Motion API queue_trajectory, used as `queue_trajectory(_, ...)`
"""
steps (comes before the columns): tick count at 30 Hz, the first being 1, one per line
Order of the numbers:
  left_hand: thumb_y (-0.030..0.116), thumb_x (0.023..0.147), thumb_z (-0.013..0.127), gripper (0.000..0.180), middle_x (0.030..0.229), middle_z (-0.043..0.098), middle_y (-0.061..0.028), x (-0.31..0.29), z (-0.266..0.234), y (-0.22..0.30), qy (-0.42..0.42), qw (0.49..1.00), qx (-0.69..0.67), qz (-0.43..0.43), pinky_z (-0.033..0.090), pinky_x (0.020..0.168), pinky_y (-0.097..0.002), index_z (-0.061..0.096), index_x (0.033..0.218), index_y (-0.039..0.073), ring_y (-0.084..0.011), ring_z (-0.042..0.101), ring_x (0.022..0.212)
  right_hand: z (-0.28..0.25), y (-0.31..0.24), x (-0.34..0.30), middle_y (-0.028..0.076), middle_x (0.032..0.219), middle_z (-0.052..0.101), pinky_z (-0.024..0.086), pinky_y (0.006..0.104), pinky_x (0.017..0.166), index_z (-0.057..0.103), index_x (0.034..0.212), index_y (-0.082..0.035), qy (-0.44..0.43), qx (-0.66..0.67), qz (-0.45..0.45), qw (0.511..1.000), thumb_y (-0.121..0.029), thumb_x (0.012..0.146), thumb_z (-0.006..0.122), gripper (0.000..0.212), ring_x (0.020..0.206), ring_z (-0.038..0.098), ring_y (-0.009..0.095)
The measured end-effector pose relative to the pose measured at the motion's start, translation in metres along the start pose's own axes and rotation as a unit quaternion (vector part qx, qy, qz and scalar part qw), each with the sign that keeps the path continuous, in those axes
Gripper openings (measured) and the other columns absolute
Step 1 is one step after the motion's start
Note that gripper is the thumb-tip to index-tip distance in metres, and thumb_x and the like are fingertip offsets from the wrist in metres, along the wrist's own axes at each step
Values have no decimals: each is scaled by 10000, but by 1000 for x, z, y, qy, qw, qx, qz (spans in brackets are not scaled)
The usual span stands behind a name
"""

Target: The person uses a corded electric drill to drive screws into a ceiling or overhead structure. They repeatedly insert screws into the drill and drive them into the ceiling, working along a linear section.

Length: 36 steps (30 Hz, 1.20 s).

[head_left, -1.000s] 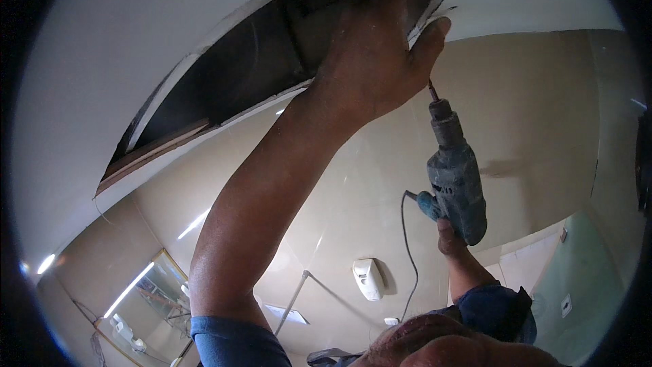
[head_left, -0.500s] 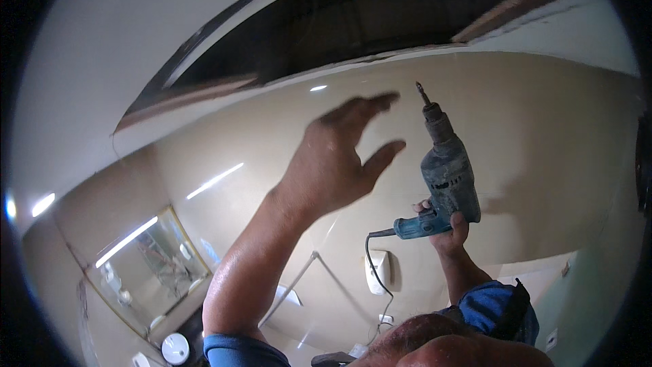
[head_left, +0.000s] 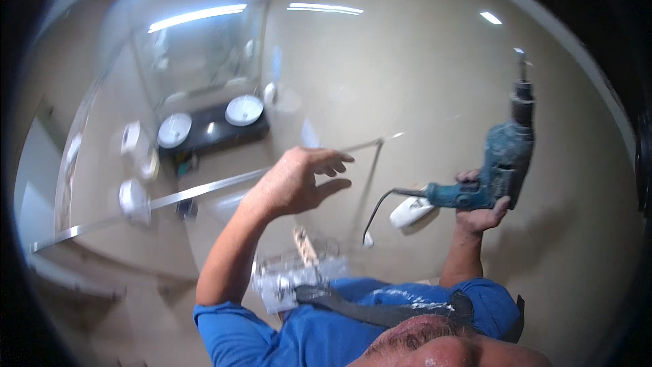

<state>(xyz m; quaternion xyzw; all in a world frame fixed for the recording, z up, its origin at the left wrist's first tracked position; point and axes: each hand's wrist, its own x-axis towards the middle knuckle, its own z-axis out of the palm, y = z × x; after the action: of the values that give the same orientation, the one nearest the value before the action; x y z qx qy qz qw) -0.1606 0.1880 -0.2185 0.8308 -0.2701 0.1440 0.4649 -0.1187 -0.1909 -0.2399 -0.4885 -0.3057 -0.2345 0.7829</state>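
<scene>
My right hand [head_left: 481,214] grips a worn teal and dark power drill [head_left: 506,156] from beneath, with fingers and thumb around the rear of its body. The drill stands nearly upright with its bit [head_left: 522,68] pointing up, apart from any surface. From the handle on its left a black cord [head_left: 377,212] curves down. My left hand [head_left: 299,177] is raised to the left of the drill with nothing in it. Its fingers are bent to the right, and the thumb is apart from them.
Below left, a dark counter [head_left: 214,129] carries two white basins under a mirror [head_left: 197,54]. A metal rail [head_left: 204,190] crosses behind my left forearm. By my chest is a pale grey object [head_left: 285,282], blurred. A white wall fixture [head_left: 412,213] hangs behind the drill.
My view has turned down and left, bringing the basins in and moving the dark ceiling opening to the upper right edge. The drill appears farther right, still in my right hand.
</scene>
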Motion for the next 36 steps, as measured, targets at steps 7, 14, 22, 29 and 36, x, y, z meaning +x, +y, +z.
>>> queue_trajectory(7, 156, 863, 824, 310, 1015, 758, -148, -149, 36, -39, 87, 971, 38, -218, 585, 840, -392, 740, 1146, 62, -304, 733, 913, -7, 5, 12, 203, 977, 679, 546, 557, 879, 558, 1285, 42, 62, 60, 43, 995, -818, 827, 585, 975, 872, 667, 365)
queue_trajectory(14, 101, 855, 781, 211, 1031, 743, -164, -224, 74, -18, 86, 942, 70, -318, 570, 841, -447, 760, 1054, 36, -387, 702, 951, -8, 6, 34, 212, 1024, 692, 545, 600, 961, 572, 1278, 78, 19, 74, 91, 993, -763, 786, 667, 979, 947, 699, 382)
queue_trajectory(22, 147, 830, 760, 156, 955, 688, -144, -259, 96, -8, 7, 888, 78, -453, 548, 867, -473, 792, 966, 78, -356, 675, 966, -13, 4, 39, 257, 1040, 694, 561, 612, 958, 533, 1319, 108, 7, 63, 124, 990, -702, 798, 695, 976, 955, 707, 418)
queue_trajectory(29, 228, 841, 788, 182, 906, 646, -110, -257, 122, -7, -39, 911, 145, -384, 550, 830, -437, 814, 990, 127, -311, 661, 933, -18, 6, 37, 260, 1043, 693, 547, 617, 967, 513, 1361, 95, 17, 69, 136, 988, -693, 789, 715, 994, 959, 704, 423)
queue_trajectory(36, 170, 805, 712, 152, 914, 649, -102, -251, 139, -24, -85, 914, 205, -338, 556, 832, -433, 814, 917, 154, -319, 658, 920, -20, 2, 34, 263, 1061, 680, 527, 618, 995, 449, 1448, 61, 41, 38, 132, 990, -697, 781, 731, 1048, 970, 692, 419)
